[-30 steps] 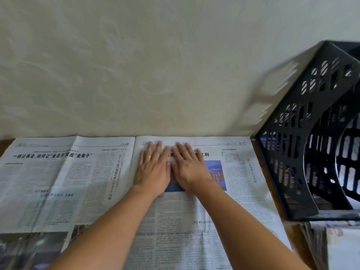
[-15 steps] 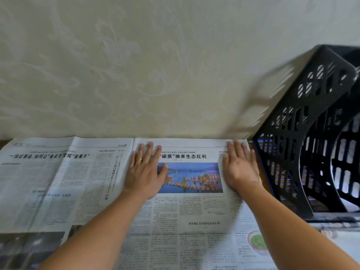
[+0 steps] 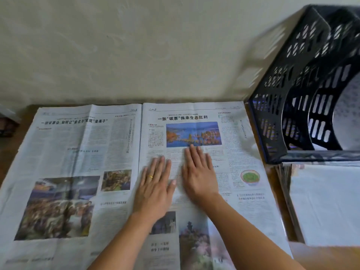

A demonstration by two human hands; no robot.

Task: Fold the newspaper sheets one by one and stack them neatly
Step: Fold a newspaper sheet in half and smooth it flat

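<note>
Home or office desk, black mesh file rack point(image 3: 303, 90), paper stack point(image 3: 327, 203), textured pale wall point(image 3: 136, 45)

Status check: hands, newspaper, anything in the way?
Left hand and right hand flat, pressing right page. Newspaper spread open, unfolded. Black file rack and paper stack beside it.

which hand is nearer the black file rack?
Right. The right hand lies flat on the newspaper's right page, on the side toward the black file rack; the left hand lies just beside it, farther from the rack.

both hands point(image 3: 175, 184) flat on newspaper point(image 3: 78, 152)
</note>
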